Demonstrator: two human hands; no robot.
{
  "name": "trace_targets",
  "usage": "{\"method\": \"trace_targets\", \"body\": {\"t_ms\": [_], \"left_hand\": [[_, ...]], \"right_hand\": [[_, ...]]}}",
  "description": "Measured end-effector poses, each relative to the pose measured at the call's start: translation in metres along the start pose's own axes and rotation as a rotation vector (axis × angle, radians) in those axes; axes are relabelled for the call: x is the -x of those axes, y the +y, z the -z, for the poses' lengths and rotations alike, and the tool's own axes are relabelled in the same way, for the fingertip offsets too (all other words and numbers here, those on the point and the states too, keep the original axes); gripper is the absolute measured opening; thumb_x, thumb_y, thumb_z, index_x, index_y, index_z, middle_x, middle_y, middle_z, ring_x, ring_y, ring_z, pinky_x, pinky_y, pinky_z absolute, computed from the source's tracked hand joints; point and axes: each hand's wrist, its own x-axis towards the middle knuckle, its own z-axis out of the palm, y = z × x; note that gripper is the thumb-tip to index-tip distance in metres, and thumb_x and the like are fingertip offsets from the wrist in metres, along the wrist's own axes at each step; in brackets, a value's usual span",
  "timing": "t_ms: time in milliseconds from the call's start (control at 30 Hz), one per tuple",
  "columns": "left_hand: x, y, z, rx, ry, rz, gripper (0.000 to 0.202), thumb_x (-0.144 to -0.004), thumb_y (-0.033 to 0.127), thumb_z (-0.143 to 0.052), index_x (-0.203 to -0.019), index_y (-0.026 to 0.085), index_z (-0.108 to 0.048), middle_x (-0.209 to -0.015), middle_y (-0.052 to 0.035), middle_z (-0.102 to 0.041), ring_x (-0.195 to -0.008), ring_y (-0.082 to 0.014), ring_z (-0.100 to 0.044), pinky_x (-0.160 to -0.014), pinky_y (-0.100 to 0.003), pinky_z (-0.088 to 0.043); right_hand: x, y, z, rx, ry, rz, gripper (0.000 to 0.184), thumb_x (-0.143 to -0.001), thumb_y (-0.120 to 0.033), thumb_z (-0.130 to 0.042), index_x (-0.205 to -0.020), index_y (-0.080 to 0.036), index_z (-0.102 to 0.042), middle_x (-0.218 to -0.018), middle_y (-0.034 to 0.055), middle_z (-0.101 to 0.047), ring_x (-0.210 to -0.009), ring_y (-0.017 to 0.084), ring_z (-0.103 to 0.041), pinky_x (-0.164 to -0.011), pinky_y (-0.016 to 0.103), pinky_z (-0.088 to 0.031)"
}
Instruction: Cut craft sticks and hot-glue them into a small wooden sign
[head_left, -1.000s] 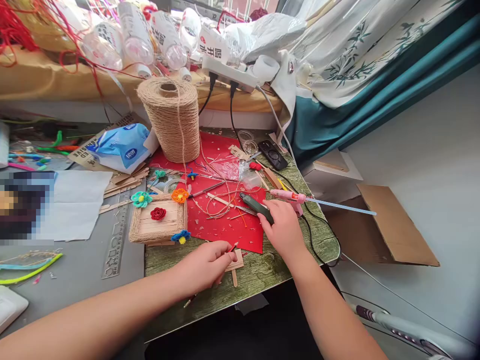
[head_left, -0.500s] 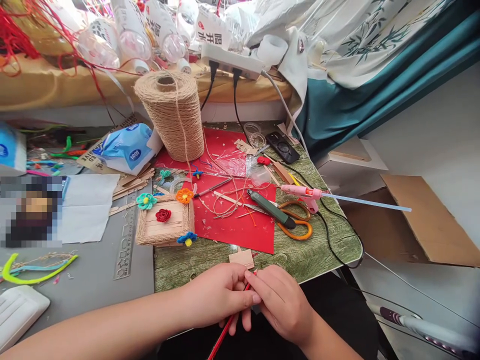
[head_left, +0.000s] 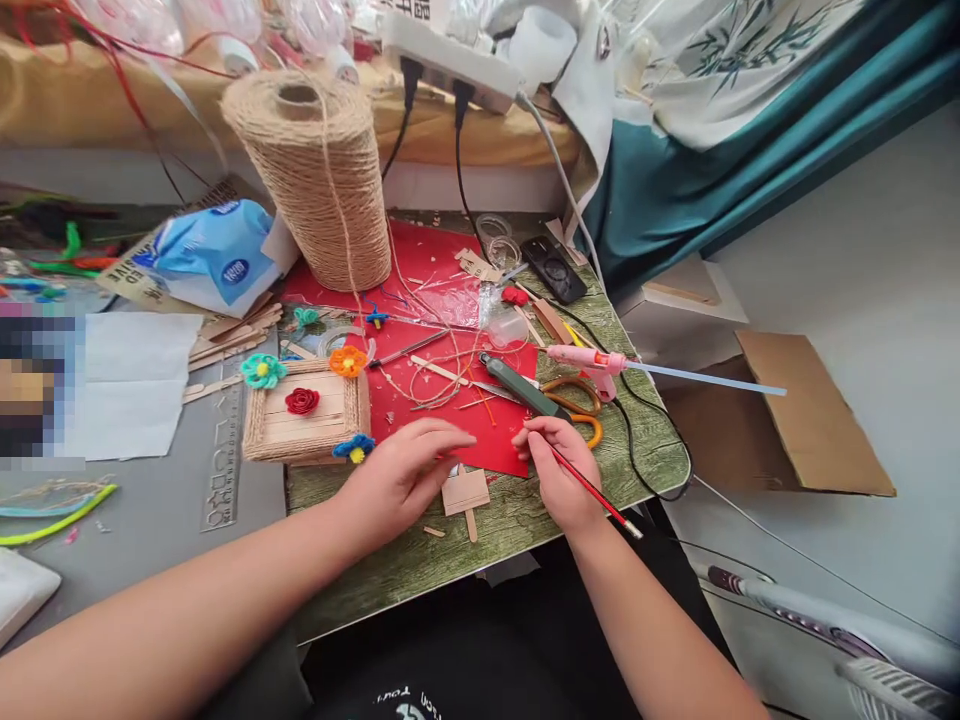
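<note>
My right hand [head_left: 564, 475] holds a red and black pencil [head_left: 598, 492], its eraser end slanting down to the right. My left hand [head_left: 409, 468] hovers over the table's near side, fingers stretched out and holding nothing. Between the hands lies a small wooden sign [head_left: 466, 493] on a stick. Left of my left hand is a box of craft sticks [head_left: 330, 402] edged with twine, bearing a red rose and several pipe-cleaner flowers. Just beyond my right hand are orange-handled scissors [head_left: 576, 397] and a dark green utility knife [head_left: 525, 385].
A large twine spool [head_left: 322, 190] stands at the back. A pink glue gun [head_left: 589, 360] with a long glue stick lies right. Red paper [head_left: 480, 430], a ruler [head_left: 223, 460], a tissue pack [head_left: 214, 255] and a black phone [head_left: 553, 268] share the table. A power strip [head_left: 450, 62] sits behind.
My hands have parted and moved forward over the table. The pencil, earlier between both hands, is now in my right hand alone. The wooden sign's stick has come into view.
</note>
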Motion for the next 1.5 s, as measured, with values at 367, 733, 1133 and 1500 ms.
{"method": "trace_targets", "body": {"t_ms": [367,733,1133,1500], "left_hand": [[0.000,-0.005,-0.008,-0.357,-0.195,-0.130,0.026,-0.105,0.019,-0.051,-0.125,0.021,-0.068,-0.131,-0.0109,-0.072,-0.125,-0.0270,-0.062,-0.106,-0.047,-0.049],[-0.005,0.005,-0.011,-0.377,-0.322,-0.185,0.030,-0.106,0.020,-0.048,-0.131,0.022,-0.064,-0.131,-0.0093,-0.074,-0.120,-0.0248,-0.065,-0.100,-0.045,-0.044],[-0.011,0.008,-0.010,-0.360,-0.330,-0.159,0.025,-0.106,0.030,-0.055,-0.125,0.024,-0.070,-0.124,-0.0086,-0.076,-0.120,-0.0259,-0.065,-0.100,-0.044,-0.044],[0.000,0.012,-0.016,-0.461,-0.317,-0.220,0.036,-0.106,0.023,-0.051,-0.140,0.020,-0.060,-0.148,-0.0116,-0.064,-0.134,-0.0291,-0.058,-0.110,-0.049,-0.041]], "right_hand": [[-0.009,-0.013,0.008,0.064,-0.118,-0.133,0.022,-0.097,-0.043,-0.070,-0.107,-0.023,-0.073,-0.087,0.0030,-0.071,-0.071,0.017,-0.067,-0.066,0.031,-0.060],[-0.015,-0.019,-0.012,-0.159,-0.276,-0.059,0.019,-0.103,-0.041,-0.063,-0.110,-0.025,-0.070,-0.101,0.0052,-0.078,-0.096,0.021,-0.076,-0.094,0.042,-0.063],[-0.005,-0.019,-0.011,-0.002,-0.253,0.216,0.026,-0.108,-0.035,-0.050,-0.124,-0.029,-0.069,-0.119,0.0079,-0.077,-0.117,0.026,-0.072,-0.109,0.049,-0.056],[-0.027,-0.024,-0.002,-0.062,-0.247,-0.167,0.030,-0.101,-0.048,-0.064,-0.104,-0.022,-0.079,-0.084,0.0023,-0.069,-0.060,0.013,-0.063,-0.056,0.027,-0.055]]}}
